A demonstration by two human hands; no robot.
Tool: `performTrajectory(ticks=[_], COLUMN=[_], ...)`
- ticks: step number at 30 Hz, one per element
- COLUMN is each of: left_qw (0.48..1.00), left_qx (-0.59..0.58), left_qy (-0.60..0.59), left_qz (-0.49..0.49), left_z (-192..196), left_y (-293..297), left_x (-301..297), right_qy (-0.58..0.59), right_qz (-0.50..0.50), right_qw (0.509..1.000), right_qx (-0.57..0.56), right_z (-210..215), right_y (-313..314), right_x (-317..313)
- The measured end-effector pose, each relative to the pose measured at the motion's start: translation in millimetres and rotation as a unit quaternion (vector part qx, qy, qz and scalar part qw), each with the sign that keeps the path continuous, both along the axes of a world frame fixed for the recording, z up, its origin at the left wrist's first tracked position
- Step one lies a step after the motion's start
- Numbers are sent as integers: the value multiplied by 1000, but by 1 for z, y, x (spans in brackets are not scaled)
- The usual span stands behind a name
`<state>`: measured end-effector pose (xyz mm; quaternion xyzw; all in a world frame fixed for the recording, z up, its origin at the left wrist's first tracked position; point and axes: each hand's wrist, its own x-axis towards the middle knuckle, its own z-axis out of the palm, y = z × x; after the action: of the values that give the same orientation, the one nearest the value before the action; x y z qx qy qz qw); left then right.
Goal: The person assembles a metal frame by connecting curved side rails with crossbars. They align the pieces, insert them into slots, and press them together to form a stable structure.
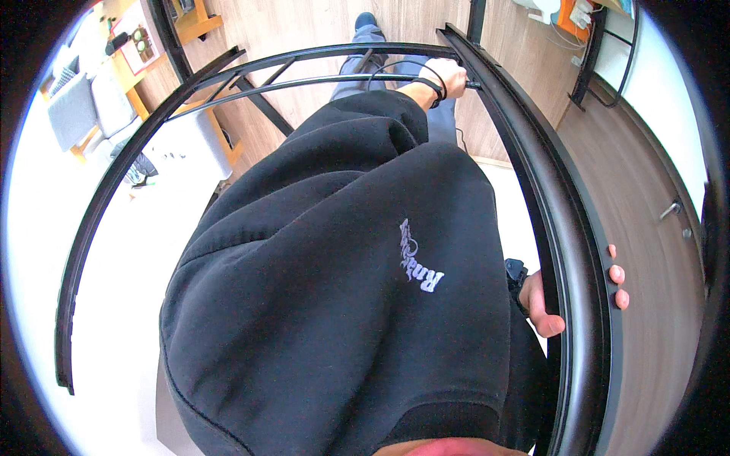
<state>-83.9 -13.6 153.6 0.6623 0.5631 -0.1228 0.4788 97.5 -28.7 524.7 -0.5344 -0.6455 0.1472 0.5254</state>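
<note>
Around my body stands a black metal frame, with a long thin rail (114, 182) curving down the left side. A thick, channelled black beam (574, 251) runs along the right. My right hand (541, 304), with a black watch at the wrist, is closed round this beam; its thumb is on the near side and its fingertips show past the outer edge. At the far end, my left hand (447, 76) is closed round a slim tube (327, 80) close to where it meets the beam. A thin black cord loops by that wrist. Its palm is hidden.
A grey sofa (72, 121) stands at the far left, near a wooden table holding a picture tray. Far right is a desk with cables and a black stand (597, 68). A door handle (671, 209) shows at the right. The floor (281, 23) is wood-patterned.
</note>
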Motion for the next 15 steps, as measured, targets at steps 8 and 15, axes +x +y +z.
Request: performTrajectory(ticks=[8, 15], left_qw=[999, 998], left_qx=[21, 6], left_qy=[9, 62], left_qz=[-29, -5], left_z=[-17, -19], left_y=[-2, -1], left_x=[-3, -2], right_qy=[-1, 10], right_qz=[33, 18], right_qw=[997, 998], right_qx=[74, 53], right_z=[-9, -17], right_y=[-3, -3], right_x=[9, 2])
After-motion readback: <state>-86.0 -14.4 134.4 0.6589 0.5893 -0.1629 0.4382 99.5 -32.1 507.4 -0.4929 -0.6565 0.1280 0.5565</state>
